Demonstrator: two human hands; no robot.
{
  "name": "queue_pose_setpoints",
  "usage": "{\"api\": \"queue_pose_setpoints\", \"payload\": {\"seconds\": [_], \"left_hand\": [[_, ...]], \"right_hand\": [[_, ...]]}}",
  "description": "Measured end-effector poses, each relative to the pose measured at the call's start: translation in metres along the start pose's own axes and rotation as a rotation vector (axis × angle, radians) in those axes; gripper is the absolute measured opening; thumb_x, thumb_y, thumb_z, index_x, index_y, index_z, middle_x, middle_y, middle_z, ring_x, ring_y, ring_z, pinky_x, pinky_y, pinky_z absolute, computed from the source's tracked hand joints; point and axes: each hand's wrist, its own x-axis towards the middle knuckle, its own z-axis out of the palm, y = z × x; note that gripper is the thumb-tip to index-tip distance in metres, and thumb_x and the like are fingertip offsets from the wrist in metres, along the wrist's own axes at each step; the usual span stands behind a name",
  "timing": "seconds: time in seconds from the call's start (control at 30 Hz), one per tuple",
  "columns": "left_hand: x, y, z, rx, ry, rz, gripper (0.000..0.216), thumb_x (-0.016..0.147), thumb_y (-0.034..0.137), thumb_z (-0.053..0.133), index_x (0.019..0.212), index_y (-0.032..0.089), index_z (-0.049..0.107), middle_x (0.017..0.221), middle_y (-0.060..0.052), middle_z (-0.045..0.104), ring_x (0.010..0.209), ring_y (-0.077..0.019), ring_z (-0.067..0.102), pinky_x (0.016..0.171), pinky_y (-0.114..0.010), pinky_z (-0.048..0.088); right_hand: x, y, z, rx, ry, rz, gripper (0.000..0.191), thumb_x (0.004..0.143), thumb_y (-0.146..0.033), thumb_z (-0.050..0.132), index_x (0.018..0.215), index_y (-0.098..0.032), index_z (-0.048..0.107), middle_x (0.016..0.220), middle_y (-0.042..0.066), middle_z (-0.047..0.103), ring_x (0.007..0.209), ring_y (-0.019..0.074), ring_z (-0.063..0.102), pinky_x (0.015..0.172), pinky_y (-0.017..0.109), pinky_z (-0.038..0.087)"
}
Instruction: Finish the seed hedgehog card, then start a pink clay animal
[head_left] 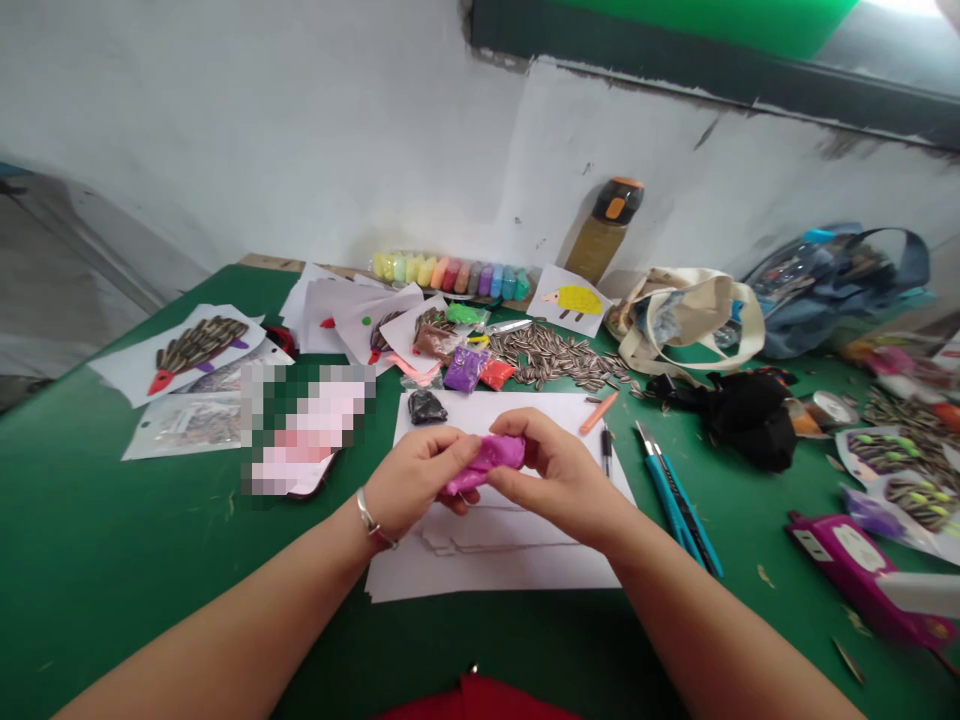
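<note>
Both of my hands hold a small magenta packet of modelling clay (501, 453) above a stack of white paper (480, 575). My left hand (420, 475), with a silver bracelet at the wrist, grips its left end between thumb and fingers. On the right end, my right hand (559, 475) pinches it with thumb and forefinger. Just beyond lie a black clay packet (427, 406), a purple packet (466, 369) and a red packet (496, 375). An orange crayon-like stick (598, 412) and a black pen (606, 450) rest on the paper's right side.
Sunflower seeds (559, 355) are heaped behind the paper. A teal box cutter (679, 505) lies to the right, a phone (311, 435) to the left. Seed hedgehog pictures (199, 355), a row of coloured clay (450, 277), a bottle (606, 228) and bags (686, 310) stand farther back.
</note>
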Motion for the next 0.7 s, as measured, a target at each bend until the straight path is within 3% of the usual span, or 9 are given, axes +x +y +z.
{"api": "queue_pose_setpoints", "payload": {"seconds": [0.07,0.2,0.37,0.47,0.6,0.7], "left_hand": [[0.0002,-0.0001,-0.0015,-0.058,0.017,-0.026,0.042,0.078,0.055,0.065,0.073,0.014,0.058,0.06,0.0,0.058,0.053,-0.0111,0.056,0.048,-0.023,0.048],[0.0003,-0.0001,-0.0015,-0.103,-0.007,-0.085,0.043,0.077,0.056,0.067,0.073,0.013,0.059,0.058,0.001,0.057,0.053,-0.0108,0.056,0.047,-0.022,0.047],[-0.0008,0.0017,0.0018,-0.083,-0.034,-0.048,0.039,0.073,0.044,0.076,0.093,0.013,0.063,0.073,-0.001,0.065,0.062,-0.0106,0.059,0.057,-0.023,0.049],[-0.0019,0.0027,0.0025,-0.09,-0.084,-0.058,0.033,0.075,0.04,0.075,0.085,0.011,0.063,0.061,0.001,0.062,0.056,-0.0086,0.054,0.052,-0.02,0.042],[-0.0015,0.0021,-0.0006,-0.132,-0.052,-0.041,0.033,0.074,0.041,0.075,0.08,0.011,0.063,0.056,0.001,0.06,0.051,-0.0074,0.05,0.049,-0.019,0.038],[-0.0001,0.0012,-0.0035,-0.179,-0.007,-0.047,0.033,0.072,0.04,0.077,0.078,0.011,0.063,0.058,0.001,0.061,0.05,-0.0078,0.051,0.049,-0.019,0.039]], "right_hand": [[0.0001,-0.0001,-0.0018,0.043,-0.041,-0.015,0.029,0.077,-0.02,0.064,0.104,-0.024,0.054,0.094,0.0,0.058,0.079,0.0128,0.055,0.069,0.025,0.045],[-0.0015,-0.0004,-0.0008,-0.064,-0.007,-0.022,0.025,0.074,-0.011,0.059,0.096,-0.023,0.056,0.083,-0.003,0.056,0.072,0.011,0.051,0.064,0.023,0.042],[-0.0032,-0.0044,0.005,-0.132,0.046,-0.02,0.015,0.071,-0.01,0.057,0.081,-0.021,0.056,0.07,-0.006,0.052,0.063,0.009,0.046,0.058,0.022,0.037],[-0.0029,-0.0061,0.0068,-0.154,0.08,0.004,0.013,0.068,-0.009,0.058,0.073,-0.021,0.054,0.064,-0.007,0.048,0.059,0.0081,0.042,0.055,0.021,0.034],[-0.0021,-0.003,0.0032,0.093,0.004,0.081,0.01,0.075,-0.016,0.062,0.081,-0.021,0.055,0.067,-0.006,0.048,0.06,0.0084,0.043,0.054,0.022,0.036],[-0.0023,-0.0008,-0.0002,0.313,-0.137,0.114,0.024,0.076,-0.025,0.069,0.095,-0.022,0.054,0.074,-0.005,0.051,0.063,0.0096,0.047,0.056,0.022,0.039]]}}
